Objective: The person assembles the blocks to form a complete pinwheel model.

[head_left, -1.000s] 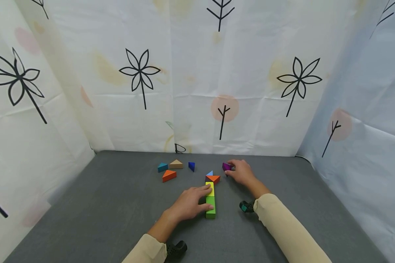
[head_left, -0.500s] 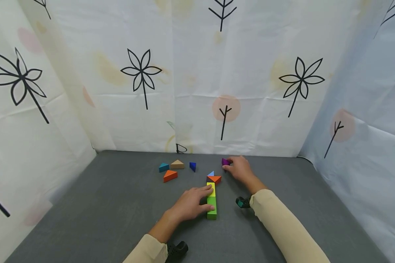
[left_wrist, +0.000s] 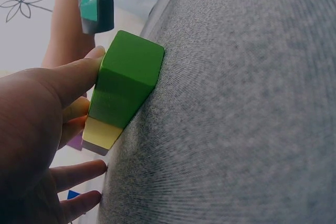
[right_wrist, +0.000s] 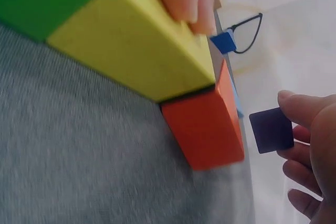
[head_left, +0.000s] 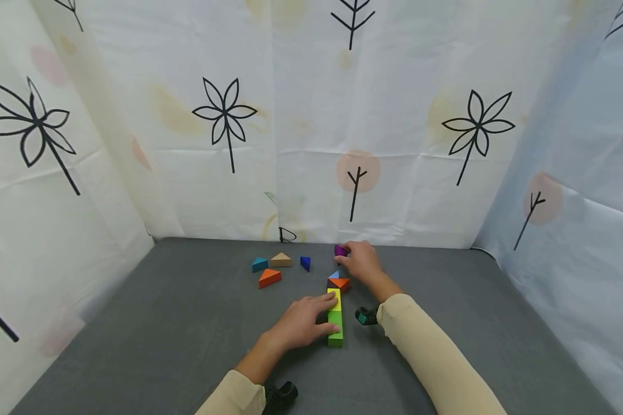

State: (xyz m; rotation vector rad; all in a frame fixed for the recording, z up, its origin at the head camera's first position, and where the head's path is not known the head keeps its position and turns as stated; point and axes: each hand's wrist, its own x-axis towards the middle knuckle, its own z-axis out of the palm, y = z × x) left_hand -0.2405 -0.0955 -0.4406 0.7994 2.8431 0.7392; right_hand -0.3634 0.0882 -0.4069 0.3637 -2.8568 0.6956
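Note:
My right hand [head_left: 364, 262] pinches a purple triangular block [head_left: 340, 250] between thumb and fingers, held just beyond the row of blocks. In the right wrist view the purple block [right_wrist: 272, 130] shows a dark square face, apart from the orange triangular block [right_wrist: 207, 132]. My left hand [head_left: 300, 323] rests on the row with extended fingers: the thumb touches the green block [left_wrist: 128, 64], and fingertips lie on the yellow block [right_wrist: 131, 40]. Green and yellow stand end to end. Orange and a light blue triangular block [head_left: 334, 274] lie at the yellow block's far end.
Left of the row, toward the back, lie a teal triangular block [head_left: 259, 264], a tan one [head_left: 281, 260], an orange-red one [head_left: 269, 278] and a dark blue one [head_left: 305, 263]. The grey tabletop [head_left: 187, 334] ends at a patterned white cloth wall [head_left: 301, 196].
My right hand has carried the purple block leftward and slightly away, from right of the row to beyond its far end. The left hand stays on the green and yellow blocks.

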